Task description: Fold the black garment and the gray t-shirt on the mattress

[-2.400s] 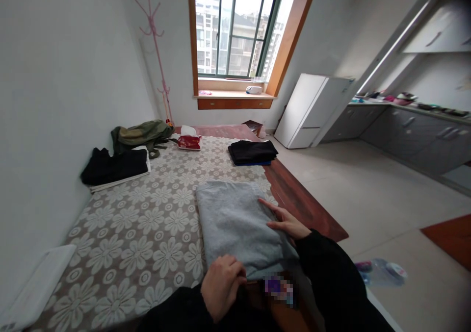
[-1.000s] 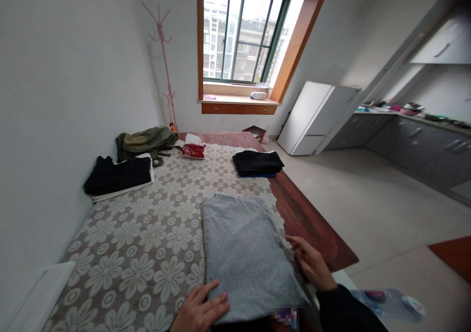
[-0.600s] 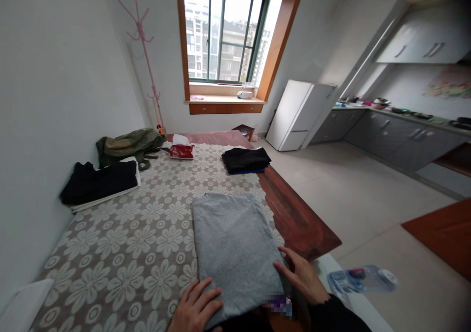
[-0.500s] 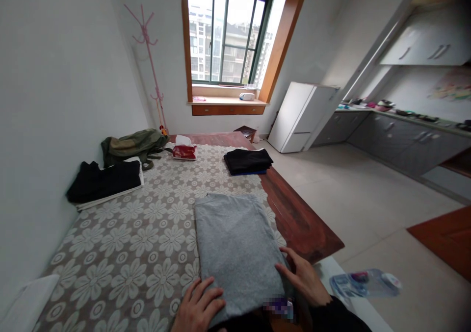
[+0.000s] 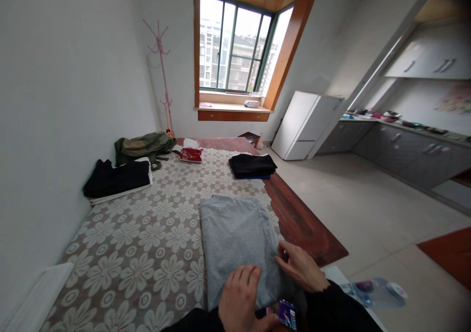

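A grey folded garment point(image 5: 235, 239) lies flat on the flower-patterned cover, close in front of me. My left hand point(image 5: 241, 295) rests over its near edge, fingers extended on the fabric and thumb held apart. At the garment's right edge is my right hand point(image 5: 301, 266), its thumb and curled forefinger on the cloth there. A phone with a lit purple screen point(image 5: 287, 315) shows just below the near edge, close to my left thumb; part of it is hidden.
Black folded clothes point(image 5: 253, 166) lie farther back, and another black pile point(image 5: 117, 179) sits by the left wall near a green backpack point(image 5: 145, 148). A red tissue pack point(image 5: 191, 154) is at the far end. A clear plastic bottle point(image 5: 379, 293) lies at right.
My left hand has moved right along the near edge of the grey garment, toward the phone. My right hand stays at the right edge, fingers drawn closer together. The view has shifted slightly.
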A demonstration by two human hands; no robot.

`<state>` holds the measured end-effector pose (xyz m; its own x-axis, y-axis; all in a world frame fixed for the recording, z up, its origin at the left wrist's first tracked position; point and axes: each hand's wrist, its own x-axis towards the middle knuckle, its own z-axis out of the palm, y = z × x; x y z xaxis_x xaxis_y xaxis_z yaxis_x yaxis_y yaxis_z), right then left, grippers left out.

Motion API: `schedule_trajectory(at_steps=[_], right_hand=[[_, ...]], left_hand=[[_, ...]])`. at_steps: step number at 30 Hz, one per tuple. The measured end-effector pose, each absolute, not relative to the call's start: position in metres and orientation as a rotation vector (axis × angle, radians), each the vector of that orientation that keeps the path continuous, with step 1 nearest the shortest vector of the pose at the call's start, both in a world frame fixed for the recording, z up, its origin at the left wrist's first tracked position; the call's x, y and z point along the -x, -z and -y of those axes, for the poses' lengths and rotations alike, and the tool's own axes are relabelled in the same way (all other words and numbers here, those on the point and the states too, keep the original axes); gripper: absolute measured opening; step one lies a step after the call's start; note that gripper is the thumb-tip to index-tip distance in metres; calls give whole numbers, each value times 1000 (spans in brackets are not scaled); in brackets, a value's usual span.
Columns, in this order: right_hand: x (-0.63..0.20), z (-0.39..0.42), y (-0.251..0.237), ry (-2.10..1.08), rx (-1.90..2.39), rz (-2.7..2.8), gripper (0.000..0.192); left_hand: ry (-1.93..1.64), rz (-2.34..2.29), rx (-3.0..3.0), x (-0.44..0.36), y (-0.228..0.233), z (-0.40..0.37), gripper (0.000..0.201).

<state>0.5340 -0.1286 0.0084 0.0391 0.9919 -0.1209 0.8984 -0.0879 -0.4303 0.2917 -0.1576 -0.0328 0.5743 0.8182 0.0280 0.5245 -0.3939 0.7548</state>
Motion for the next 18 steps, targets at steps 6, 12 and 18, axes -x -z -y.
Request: schedule_trajectory(at_steps=[6, 12, 18], right_hand=[[-520, 139, -9, -693, 1851, 1857, 24], [-475, 136, -15, -783, 1622, 1619, 27], [-408, 121, -38, -801, 1328, 1560, 19]], left_hand=[[-519, -1102, -1952, -336, 25, 154, 96], [-740, -1146, -1834, -334, 9, 146, 99], [-957, -1200, -1785, -280, -14, 151, 89]])
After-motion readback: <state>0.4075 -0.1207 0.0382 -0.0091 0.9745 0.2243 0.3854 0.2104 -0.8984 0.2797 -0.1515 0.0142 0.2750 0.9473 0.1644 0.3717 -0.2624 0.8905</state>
